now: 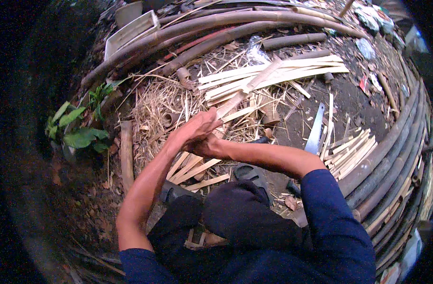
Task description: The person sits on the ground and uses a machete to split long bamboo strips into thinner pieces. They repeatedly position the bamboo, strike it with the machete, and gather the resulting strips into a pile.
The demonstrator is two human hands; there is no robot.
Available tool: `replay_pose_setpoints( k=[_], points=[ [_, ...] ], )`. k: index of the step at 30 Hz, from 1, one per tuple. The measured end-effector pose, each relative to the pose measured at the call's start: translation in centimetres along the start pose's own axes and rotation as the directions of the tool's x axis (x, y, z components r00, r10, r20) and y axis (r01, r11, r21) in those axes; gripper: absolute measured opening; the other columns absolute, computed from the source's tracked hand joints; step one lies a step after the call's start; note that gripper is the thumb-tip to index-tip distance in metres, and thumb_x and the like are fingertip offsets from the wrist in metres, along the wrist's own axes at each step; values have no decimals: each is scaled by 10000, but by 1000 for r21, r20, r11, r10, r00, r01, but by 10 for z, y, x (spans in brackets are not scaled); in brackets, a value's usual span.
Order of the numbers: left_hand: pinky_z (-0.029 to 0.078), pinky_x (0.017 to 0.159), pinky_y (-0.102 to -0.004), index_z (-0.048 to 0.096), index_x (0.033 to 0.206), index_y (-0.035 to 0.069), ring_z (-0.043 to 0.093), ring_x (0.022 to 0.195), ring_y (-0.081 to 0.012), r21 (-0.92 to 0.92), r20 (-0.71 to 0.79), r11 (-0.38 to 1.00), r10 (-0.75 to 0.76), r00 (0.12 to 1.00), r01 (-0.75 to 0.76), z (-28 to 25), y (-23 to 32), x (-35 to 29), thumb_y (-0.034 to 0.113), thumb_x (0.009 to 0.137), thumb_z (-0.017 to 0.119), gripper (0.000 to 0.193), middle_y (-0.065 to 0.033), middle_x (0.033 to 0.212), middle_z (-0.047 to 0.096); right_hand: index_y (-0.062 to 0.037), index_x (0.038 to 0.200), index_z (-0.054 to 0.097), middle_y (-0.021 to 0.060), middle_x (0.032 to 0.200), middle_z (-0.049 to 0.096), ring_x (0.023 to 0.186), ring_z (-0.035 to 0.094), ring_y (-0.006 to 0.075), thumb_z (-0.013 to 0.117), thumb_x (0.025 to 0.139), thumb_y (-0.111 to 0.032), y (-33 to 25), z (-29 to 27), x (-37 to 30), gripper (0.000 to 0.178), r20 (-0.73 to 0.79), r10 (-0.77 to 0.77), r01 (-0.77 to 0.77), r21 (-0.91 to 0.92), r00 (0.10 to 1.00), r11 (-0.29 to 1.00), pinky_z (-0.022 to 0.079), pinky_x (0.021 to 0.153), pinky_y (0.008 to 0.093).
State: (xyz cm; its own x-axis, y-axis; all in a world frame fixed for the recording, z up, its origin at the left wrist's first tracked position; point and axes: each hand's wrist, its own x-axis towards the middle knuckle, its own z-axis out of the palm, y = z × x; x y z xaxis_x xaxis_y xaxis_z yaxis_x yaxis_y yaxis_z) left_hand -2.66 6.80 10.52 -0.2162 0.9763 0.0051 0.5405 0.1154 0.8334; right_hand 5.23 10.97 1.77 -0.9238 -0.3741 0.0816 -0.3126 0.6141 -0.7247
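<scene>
Place: earth-floored bamboo workshop | signs: bare soil point(349, 104), stacked poles point(387, 165), split strips point(311, 72), shavings point(152, 97), handsaw point(316, 130)

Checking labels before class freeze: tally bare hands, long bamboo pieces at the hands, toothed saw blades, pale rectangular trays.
Bare hands (left hand, right hand): 2
Long bamboo piece at the hands: 1
Toothed saw blade: 1
Pale rectangular tray: 1
Total: 5
</scene>
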Motion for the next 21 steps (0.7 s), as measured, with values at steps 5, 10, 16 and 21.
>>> replay_pose_setpoints(
  k=[5, 10, 16, 21],
  points=[
    [426, 671, -470, 406, 991, -11, 535, 722, -401, 413, -153, 812, -385, 910, 413, -12, 31, 0, 266, 939, 508, 300, -283, 798, 542, -69, 1079, 570, 155, 924, 597, 863, 603, 359, 535, 854, -243, -26, -28, -40, 286, -237, -647, 536, -396, 725, 745, 507, 747, 456],
    [430, 669, -422, 422, 985, 2, 529, 713, -317, 302, -296, 899, -228, 927, 317, -15, 7, 3, 323, 939, 504, 334, -215, 763, 531, 110, 1040, 558, 274, 815, 596, 811, 609, 388, 610, 824, -464, -5, -8, -44, 616, -517, 321, -158, 334, 793, 929, 478, 714, 459],
    [449, 668, -357, 516, 979, -7, 522, 717, -214, 58, -345, 965, -221, 912, 256, 9, -14, 4, 331, 915, 555, 346, -83, 770, 555, 48, 898, 617, 125, 671, 621, 620, 591, 190, 534, 893, -211, -6, 13, -14, 272, -452, 464, -74, 651, 762, 755, 479, 620, 358],
    [355, 524, -230, 528, 773, 67, 421, 566, -71, -297, -348, 904, -401, 847, 306, 29, -37, -12, 332, 980, 451, 345, 22, 642, 474, 63, 893, 619, 180, 711, 631, 676, 625, 259, 549, 857, -221, -5, 29, -25, 295, -438, 439, -72, 640, 784, 765, 474, 640, 390]
  ],
)
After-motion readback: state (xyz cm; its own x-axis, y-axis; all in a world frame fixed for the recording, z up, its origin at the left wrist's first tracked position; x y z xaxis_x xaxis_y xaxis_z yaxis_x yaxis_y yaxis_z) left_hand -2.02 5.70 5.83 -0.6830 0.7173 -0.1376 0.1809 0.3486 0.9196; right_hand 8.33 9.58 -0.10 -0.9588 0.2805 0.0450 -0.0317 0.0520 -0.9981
